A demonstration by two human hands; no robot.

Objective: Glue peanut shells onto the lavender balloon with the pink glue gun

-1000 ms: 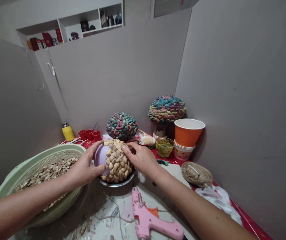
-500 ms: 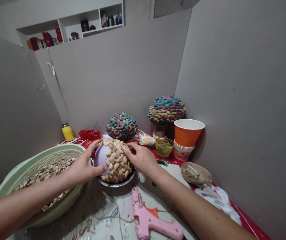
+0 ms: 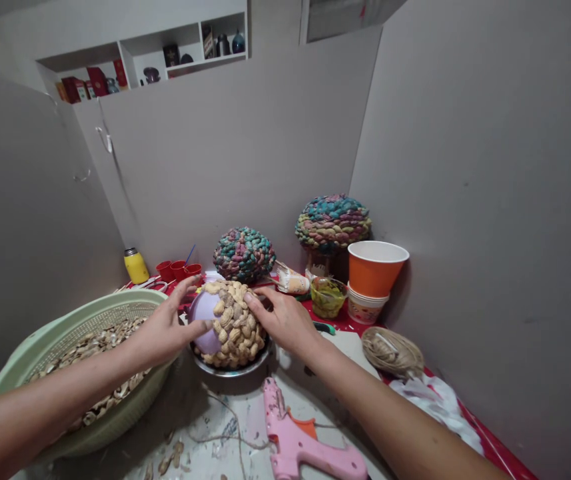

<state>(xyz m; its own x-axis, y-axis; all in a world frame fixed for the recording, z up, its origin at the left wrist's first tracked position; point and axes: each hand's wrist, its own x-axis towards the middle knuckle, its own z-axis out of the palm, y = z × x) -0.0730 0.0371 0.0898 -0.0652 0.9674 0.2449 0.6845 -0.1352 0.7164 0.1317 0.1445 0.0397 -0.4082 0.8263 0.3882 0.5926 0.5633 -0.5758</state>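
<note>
A round lilac form, whether balloon or ball I cannot tell, is coated on its right and top with peanuts in their shells. It rests in a shallow metal bowl. My left hand is spread beside its bare lilac side, thumb in front of the surface; whether it touches I cannot tell. My right hand grips the peanut-covered side, thumb on the shells and fingers behind. Nearer me lies a pink glue gun with an orange trigger.
To the left stands a green colander with peanut shells. Behind are two coloured peanut-covered domes, red cups and a yellow bottle. On the right are an orange tub, a glass bowl and a twine ball.
My left hand's fingers have lifted and opened away from the lilac side, its thumb moving up slightly. My right hand stays on the peanuts.
</note>
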